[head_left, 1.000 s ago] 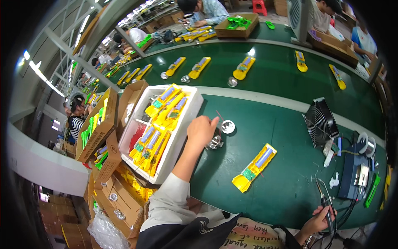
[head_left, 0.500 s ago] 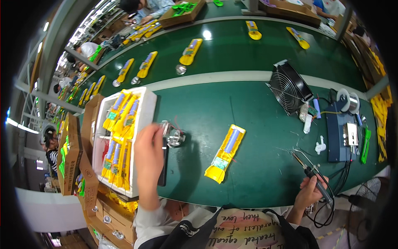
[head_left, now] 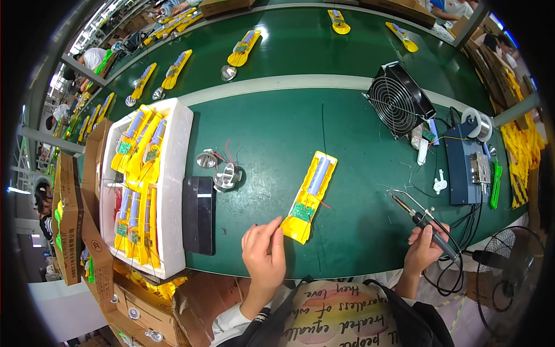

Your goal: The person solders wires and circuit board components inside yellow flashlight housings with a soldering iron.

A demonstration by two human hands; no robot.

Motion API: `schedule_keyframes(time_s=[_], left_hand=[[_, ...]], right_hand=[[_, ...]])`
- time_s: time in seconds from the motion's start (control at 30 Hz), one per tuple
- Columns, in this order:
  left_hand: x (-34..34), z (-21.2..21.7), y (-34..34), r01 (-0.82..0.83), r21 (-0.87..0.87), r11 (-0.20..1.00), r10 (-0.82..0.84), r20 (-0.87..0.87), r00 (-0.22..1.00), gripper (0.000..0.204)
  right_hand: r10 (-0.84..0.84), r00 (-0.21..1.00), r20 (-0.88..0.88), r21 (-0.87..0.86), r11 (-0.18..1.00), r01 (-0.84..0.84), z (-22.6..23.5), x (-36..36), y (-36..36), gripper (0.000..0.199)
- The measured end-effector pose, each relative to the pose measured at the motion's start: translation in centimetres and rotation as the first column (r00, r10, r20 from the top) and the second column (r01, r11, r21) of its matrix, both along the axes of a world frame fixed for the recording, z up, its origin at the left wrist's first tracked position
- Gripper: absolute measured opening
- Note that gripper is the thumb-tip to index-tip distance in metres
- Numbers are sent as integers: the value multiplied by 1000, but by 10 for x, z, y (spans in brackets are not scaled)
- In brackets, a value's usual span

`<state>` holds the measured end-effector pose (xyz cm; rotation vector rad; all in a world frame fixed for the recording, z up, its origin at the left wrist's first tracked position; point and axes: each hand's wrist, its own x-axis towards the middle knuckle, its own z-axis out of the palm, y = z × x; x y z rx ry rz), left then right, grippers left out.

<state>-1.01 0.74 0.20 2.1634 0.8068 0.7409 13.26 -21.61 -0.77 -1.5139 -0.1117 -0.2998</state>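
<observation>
A yellow casing half (head_left: 296, 229) lies slanted on the bench before me, with a blue cylindrical battery (head_left: 317, 176), a green circuit board (head_left: 301, 211) and thin wires in it. The thumb and curled fingers of my left hand (head_left: 264, 257) come together at its near left edge. Whether they grip the edge or something thin there is hard to see. On the right, my right hand (head_left: 425, 248) is wrapped round the handle of a soldering iron (head_left: 420, 220), its tip pointing up and left. Two shiny round reflectors (head_left: 228, 177) with red wires sit farther left on the bench.
At left stand a white foam box (head_left: 178, 127) of filled yellow casings and a dark phone (head_left: 199, 215). A black fan (head_left: 399, 101), a blue soldering station (head_left: 461, 173) and a solder spool (head_left: 477, 124) are at right. Beyond, more casings lie on a green belt (head_left: 295, 55).
My left hand has moved from beside the reflectors rightward and nearer, to the casing's near end. The reflectors now rest free of it. My right hand keeps hold of the soldering iron.
</observation>
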Motion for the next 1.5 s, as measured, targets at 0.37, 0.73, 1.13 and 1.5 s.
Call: schedule_keyframes(time_s=[0.37,0.73,1.13,1.5], left_hand=[[2,-8,-3,-93,-13,996,93,34,995,7],[8,-1,8,4,45,999,-5,15,1000,10],[12,4,10,37,-66,997,-40,-53,998,9],[13,6,9,26,-88,996,-32,-72,997,9]], right_hand=[[73,987,145,-57,996,-66,39,-37,30,30],[471,880,69,-197,871,-450,24,-59,72,31],[467,883,-37,-177,867,-466,18,-56,77,26],[403,914,-58,-169,898,-406,16,-55,82,28]])
